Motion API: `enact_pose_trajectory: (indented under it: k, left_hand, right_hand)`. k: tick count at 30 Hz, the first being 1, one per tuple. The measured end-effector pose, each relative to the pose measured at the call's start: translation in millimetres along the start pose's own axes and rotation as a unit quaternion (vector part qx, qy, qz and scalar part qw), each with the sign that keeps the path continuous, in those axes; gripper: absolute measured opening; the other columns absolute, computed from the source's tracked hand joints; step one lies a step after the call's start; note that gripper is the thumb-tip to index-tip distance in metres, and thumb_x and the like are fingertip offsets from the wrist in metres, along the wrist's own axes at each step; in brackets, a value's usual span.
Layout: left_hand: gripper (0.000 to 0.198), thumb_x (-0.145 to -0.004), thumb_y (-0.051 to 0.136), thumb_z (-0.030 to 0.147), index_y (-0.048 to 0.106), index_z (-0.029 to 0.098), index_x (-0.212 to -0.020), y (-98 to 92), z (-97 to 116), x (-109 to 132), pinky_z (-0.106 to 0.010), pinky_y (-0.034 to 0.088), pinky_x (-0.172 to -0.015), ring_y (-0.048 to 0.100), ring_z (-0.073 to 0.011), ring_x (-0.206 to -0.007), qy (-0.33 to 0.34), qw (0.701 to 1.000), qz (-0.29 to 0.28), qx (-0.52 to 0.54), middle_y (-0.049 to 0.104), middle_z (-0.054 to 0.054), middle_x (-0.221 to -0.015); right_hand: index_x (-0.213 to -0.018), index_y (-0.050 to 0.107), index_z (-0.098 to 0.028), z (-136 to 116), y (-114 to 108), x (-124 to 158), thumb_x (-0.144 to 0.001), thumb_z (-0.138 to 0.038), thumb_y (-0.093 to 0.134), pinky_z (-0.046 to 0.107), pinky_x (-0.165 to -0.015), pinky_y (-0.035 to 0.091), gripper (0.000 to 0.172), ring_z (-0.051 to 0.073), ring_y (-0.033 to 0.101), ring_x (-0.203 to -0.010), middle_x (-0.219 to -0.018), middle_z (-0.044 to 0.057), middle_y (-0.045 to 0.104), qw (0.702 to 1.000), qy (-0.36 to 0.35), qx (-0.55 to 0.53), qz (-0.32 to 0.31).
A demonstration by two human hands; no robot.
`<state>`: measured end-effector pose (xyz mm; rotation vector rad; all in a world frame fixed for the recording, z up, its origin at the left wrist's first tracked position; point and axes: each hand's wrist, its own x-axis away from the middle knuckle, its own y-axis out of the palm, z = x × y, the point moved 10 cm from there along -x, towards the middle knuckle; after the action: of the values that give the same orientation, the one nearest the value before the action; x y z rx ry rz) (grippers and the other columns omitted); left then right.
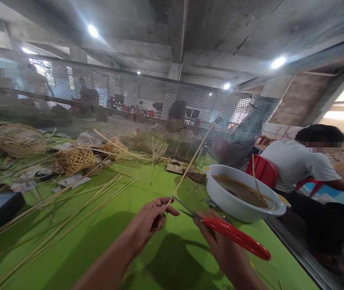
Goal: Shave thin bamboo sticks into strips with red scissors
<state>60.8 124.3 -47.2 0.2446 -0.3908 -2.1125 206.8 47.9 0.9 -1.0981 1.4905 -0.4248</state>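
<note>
In the middle of the head view my left hand (154, 213) pinches the lower end of a long, thin bamboo strip (191, 163), which slants up and to the right. My right hand (210, 233) is closed on scissors (232, 233) with red handles. Their metal blades stand a little apart, with the tips at the strip just by my left fingertips. Whether the blades touch the strip, I cannot tell. The handles hide part of my right hand.
A white basin (241, 193) of brownish water holds some strips at the right. Woven baskets (75, 159), paper scraps and loose bamboo strips (78, 209) cover the left of the green table (123, 229). Behind stands a perforated metal screen (148, 108). A person (295, 161) sits at the right.
</note>
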Motion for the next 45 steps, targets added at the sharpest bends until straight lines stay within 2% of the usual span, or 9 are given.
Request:
enact_pose_trajectory:
  k: [2, 7, 13, 17, 22, 26, 38, 43, 45]
  left_hand:
    - [0.024, -0.083, 0.054, 0.029, 0.068, 0.011, -0.092, -0.6, -1, 1, -0.021, 0.017, -0.043, 0.028, -0.004, -0.048, -0.001, 1.0, 0.001, -0.005, 0.062, -0.009, -0.096]
    - [0.024, -0.081, 0.058, 0.023, 0.064, 0.015, -0.103, -2.3, -3, 0, -0.02, 0.016, -0.043, 0.026, -0.003, -0.047, -0.002, 0.999, 0.0, 0.032, 0.06, -0.005, -0.092]
    - [0.031, -0.075, 0.067, 0.02, 0.065, 0.013, -0.106, -7.8, -13, -6, -0.018, 0.02, -0.044, 0.028, -0.0032, -0.047, -0.011, 0.997, 0.013, 0.069, 0.043, 0.004, -0.065]
    - [0.03, -0.075, 0.068, 0.02, 0.067, 0.013, -0.104, -13.2, -14, -4, -0.016, 0.026, -0.049, 0.037, -0.0042, -0.053, -0.016, 0.997, 0.04, 0.059, 0.047, 0.003, -0.068]
    - [0.031, -0.073, 0.07, 0.024, 0.068, 0.014, -0.103, -17.4, -14, -3, -0.017, 0.031, -0.053, 0.04, -0.0056, -0.055, -0.026, 0.997, 0.062, 0.035, 0.05, 0.003, -0.066]
    - [0.03, -0.07, 0.072, 0.026, 0.07, 0.013, -0.097, -23.5, -10, -3, -0.019, 0.028, -0.051, 0.04, -0.0063, -0.053, -0.01, 0.996, 0.087, 0.016, 0.05, 0.002, -0.063]
    - [0.031, -0.067, 0.075, 0.027, 0.071, 0.013, -0.095, -21.6, -11, -3, -0.02, 0.028, -0.051, 0.041, -0.0064, -0.052, -0.015, 0.996, 0.081, 0.038, 0.052, 0.002, -0.064]
    - [0.029, -0.071, 0.071, 0.024, 0.071, 0.012, -0.097, -23.4, -10, -3, -0.019, 0.026, -0.049, 0.038, -0.0061, -0.052, -0.005, 0.997, 0.077, 0.022, 0.05, 0.002, -0.063]
    - [0.029, -0.072, 0.07, 0.024, 0.071, 0.012, -0.098, -22.8, -11, -4, -0.019, 0.025, -0.048, 0.037, -0.0055, -0.051, -0.003, 0.997, 0.07, 0.025, 0.05, 0.002, -0.064]
  right_hand:
    - [-0.094, 0.063, -0.026, 4, 0, 0, -0.095, -0.041, 0.039, 0.028, -0.061, 0.05, 0.029, 0.019, 0.064, -0.069, -0.082, 0.002, 0.066, 1.0, 0.003, 0.011, 0.004]
    - [-0.097, 0.062, -0.026, -5, 1, 0, -0.096, -0.038, 0.039, 0.029, -0.063, 0.051, 0.026, 0.02, 0.065, -0.073, -0.083, 0.002, 0.067, 1.0, -0.004, -0.008, -0.017]
    - [-0.099, 0.062, -0.025, -8, -3, 0, -0.096, -0.038, 0.039, 0.03, -0.065, 0.052, 0.027, 0.02, 0.065, -0.073, -0.083, 0.003, 0.067, 1.0, -0.005, -0.011, 0.002]
    - [-0.097, 0.063, -0.024, -10, 3, 0, -0.096, -0.037, 0.039, 0.03, -0.065, 0.052, 0.026, 0.019, 0.065, -0.073, -0.085, 0.003, 0.067, 0.999, -0.014, -0.023, -0.025]
    - [-0.103, 0.061, -0.024, -8, -3, 0, -0.096, -0.037, 0.04, 0.029, -0.064, 0.052, 0.026, 0.019, 0.065, -0.074, -0.087, 0.003, 0.068, 1.0, -0.007, -0.016, 0.01]
    - [-0.098, 0.063, -0.025, -19, 3, 0, -0.096, -0.037, 0.041, 0.029, -0.063, 0.052, 0.026, 0.019, 0.065, -0.073, -0.086, 0.004, 0.068, 0.999, -0.032, -0.027, -0.019]
    - [-0.108, 0.06, -0.024, -9, 2, 1, -0.096, -0.038, 0.04, 0.031, -0.067, 0.052, 0.026, 0.021, 0.065, -0.081, -0.09, 0.005, 0.068, 1.0, -0.007, -0.013, -0.004]
    - [-0.096, 0.062, -0.025, -18, 8, 1, -0.096, -0.039, 0.04, 0.032, -0.072, 0.053, 0.026, 0.021, 0.065, -0.081, -0.091, 0.004, 0.068, 0.999, -0.015, -0.036, -0.037]
    - [-0.096, 0.061, -0.025, -13, 6, 1, -0.096, -0.039, 0.04, 0.031, -0.07, 0.053, 0.026, 0.02, 0.065, -0.078, -0.089, 0.004, 0.068, 0.999, -0.008, -0.03, -0.023]
